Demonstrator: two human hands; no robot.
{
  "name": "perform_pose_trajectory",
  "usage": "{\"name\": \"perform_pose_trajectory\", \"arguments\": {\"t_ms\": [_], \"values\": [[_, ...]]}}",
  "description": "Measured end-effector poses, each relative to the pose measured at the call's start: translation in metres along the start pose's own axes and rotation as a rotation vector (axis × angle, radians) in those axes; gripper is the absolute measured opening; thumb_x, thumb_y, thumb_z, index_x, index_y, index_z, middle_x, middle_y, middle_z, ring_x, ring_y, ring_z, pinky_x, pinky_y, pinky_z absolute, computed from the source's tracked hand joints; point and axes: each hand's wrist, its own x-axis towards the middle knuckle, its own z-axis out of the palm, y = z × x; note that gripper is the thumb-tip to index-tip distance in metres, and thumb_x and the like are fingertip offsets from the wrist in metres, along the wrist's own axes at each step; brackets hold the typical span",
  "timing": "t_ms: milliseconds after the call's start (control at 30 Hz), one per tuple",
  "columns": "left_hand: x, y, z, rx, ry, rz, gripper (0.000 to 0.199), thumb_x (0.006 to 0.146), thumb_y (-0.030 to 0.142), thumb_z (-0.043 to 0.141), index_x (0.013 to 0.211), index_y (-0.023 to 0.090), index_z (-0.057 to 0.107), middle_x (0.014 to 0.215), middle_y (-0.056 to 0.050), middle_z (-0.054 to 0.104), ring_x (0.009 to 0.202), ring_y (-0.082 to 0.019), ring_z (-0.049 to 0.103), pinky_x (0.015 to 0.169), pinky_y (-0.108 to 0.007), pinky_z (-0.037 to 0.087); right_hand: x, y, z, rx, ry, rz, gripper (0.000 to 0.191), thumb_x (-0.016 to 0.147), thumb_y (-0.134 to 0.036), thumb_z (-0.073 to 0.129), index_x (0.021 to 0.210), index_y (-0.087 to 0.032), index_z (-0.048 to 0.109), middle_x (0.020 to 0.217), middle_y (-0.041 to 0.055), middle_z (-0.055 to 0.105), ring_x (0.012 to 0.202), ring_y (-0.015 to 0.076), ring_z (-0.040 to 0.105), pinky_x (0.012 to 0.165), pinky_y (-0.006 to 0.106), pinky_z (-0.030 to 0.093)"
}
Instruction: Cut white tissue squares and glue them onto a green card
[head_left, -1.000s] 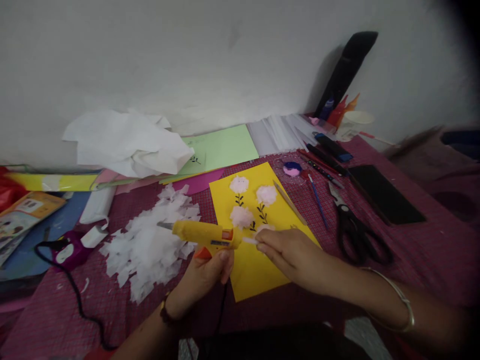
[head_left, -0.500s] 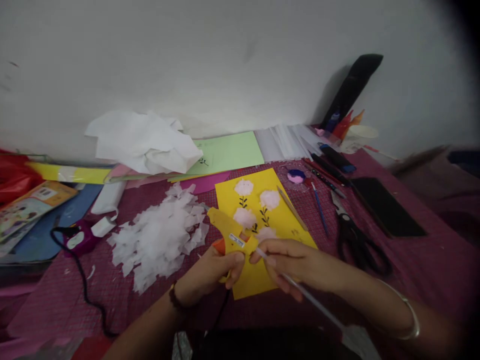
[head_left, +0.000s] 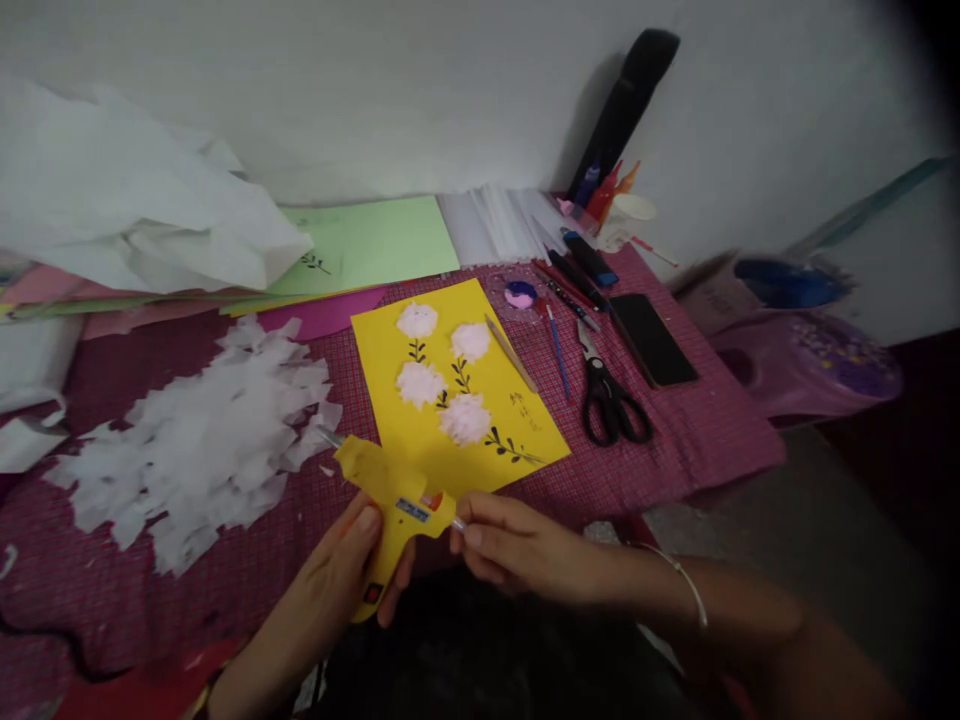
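L hand: my L hand (head_left: 337, 560) is wrapped round the glue gun, thumb laid along the near side, fingertips showing past the handle; fingers closed in, no visible gap.
R hand: my R hand (head_left: 517, 545) has thumb + fingers pinched tight on the glue stick, right by the gun's back end.
Glue gun: yellow glue gun (head_left: 390, 490), held btwn my 2 hands at the near edge of the table; nozzle aims far-left, right at the edge of the scraps, handle slants down twd me.
Glue stick: short pale bit of glue stick (head_left: 459, 524) pokes out the back of the gun; rest hidden by my R fingers.
Card: yellow card (head_left: 457, 475) lies flat just beyond the gun, w/ 4 pale pink paper flowers (head_left: 466, 419), dark painted leaves + some writing on the R side, too small to read.
Pencil: pencil (head_left: 511, 355) lies along the card's R edge.
Scraps: big heap of white paper scraps (head_left: 217, 440), L of the card.
R of card: thin blue brush (head_left: 559, 355), black-handled scissors (head_left: 611, 400), then dark phone (head_left: 652, 340), all flat on the tablecloth (head_left: 720, 420).
Back: crumpled white paper (head_left: 142, 200) far L, overlapping green sheet (head_left: 382, 240); paint bottles (head_left: 604, 200) near the wall, back R.
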Motion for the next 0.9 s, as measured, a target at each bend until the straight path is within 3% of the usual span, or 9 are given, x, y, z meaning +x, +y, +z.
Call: {"name": "perform_pose_trajectory", "arguments": {"t_ms": [167, 267, 333, 467, 667, 800, 900], "values": [[0.005, -0.005, 0.010, -0.069, 0.071, -0.011, 0.037, 0.088, 0.058, 0.054, 0.086, 0.021, 0.059, 0.060, 0.001, 0.061, 0.038, -0.010, 0.046, 0.038, -0.021, 0.026, -0.001, 0.009, 0.000, -0.052, 0.028, -0.084, 0.034, 0.098, -0.049, 0.045, 0.093, -0.016, 0.053, 0.065, -0.0070, 0.042, 0.049, 0.0054, 0.034, 0.043, 0.019, 0.026], [0.004, -0.012, 0.016, -0.142, -0.008, -0.036, 0.045, 0.074, 0.061, 0.069, 0.088, 0.019, 0.059, 0.062, 0.002, 0.060, 0.038, -0.007, 0.043, 0.037, -0.019, 0.024, -0.003, 0.011, 0.000, -0.057, 0.031, -0.119, 0.031, 0.099, -0.046, 0.046, 0.093, -0.016, 0.052, 0.065, -0.0068, 0.043, 0.050, 0.0054, 0.034, 0.044, 0.019, 0.027], [0.003, -0.015, 0.020, -0.156, -0.087, -0.087, 0.048, 0.070, 0.062, 0.073, 0.078, 0.017, 0.059, 0.056, 0.003, 0.054, 0.038, -0.006, 0.039, 0.037, -0.019, 0.024, -0.005, 0.011, 0.000, -0.026, 0.014, -0.097, 0.028, 0.098, -0.044, 0.048, 0.094, -0.016, 0.052, 0.065, -0.0069, 0.043, 0.049, 0.0050, 0.035, 0.044, 0.018, 0.027], [0.002, -0.016, 0.024, -0.200, -0.160, -0.090, 0.050, 0.078, 0.060, 0.065, 0.060, 0.015, 0.054, 0.048, 0.003, 0.045, 0.041, -0.007, 0.037, 0.039, -0.020, 0.026, -0.012, 0.005, -0.007, 0.020, -0.069, 0.015, 0.028, 0.098, -0.042, 0.050, 0.104, -0.016, 0.053, 0.074, -0.0037, 0.053, 0.052, 0.0052, 0.046, 0.048, 0.019, 0.037], [0.009, -0.006, 0.017, -0.355, -0.098, 0.004, 0.043, 0.088, 0.051, 0.059, 0.064, 0.016, 0.051, 0.050, 0.005, 0.041, 0.038, -0.005, 0.030, 0.041, -0.022, 0.024, -0.024, -0.007, -0.030, -0.036, -0.096, 0.069, 0.046, 0.098, -0.049, 0.047, 0.125, -0.012, 0.052, 0.084, 0.0028, 0.061, 0.063, 0.0089, 0.059, 0.060, 0.023, 0.047], [0.013, 0.005, 0.008, -0.403, -0.044, 0.069, 0.029, 0.093, 0.043, 0.054, 0.082, 0.017, 0.057, 0.053, 0.006, 0.044, 0.039, -0.006, 0.030, 0.042, -0.022, 0.025, -0.035, -0.016, -0.042, -0.136, -0.104, 0.087, 0.050, 0.097, -0.051, 0.048, 0.129, -0.012, 0.050, 0.085, 0.0042, 0.063, 0.064, 0.0103, 0.058, 0.058, 0.023, 0.046], [0.018, 0.009, 0.002, -0.423, -0.015, 0.108, 0.021, 0.092, 0.039, 0.056, 0.098, 0.019, 0.057, 0.055, 0.007, 0.047, 0.038, -0.006, 0.030, 0.042, -0.022, 0.026, -0.040, -0.019, -0.047, -0.263, 0.002, 0.075, 0.042, 0.096, -0.048, 0.052, 0.121, -0.014, 0.056, 0.077, -0.0006, 0.056, 0.060, 0.0087, 0.050, 0.053, 0.020, 0.039]]}}
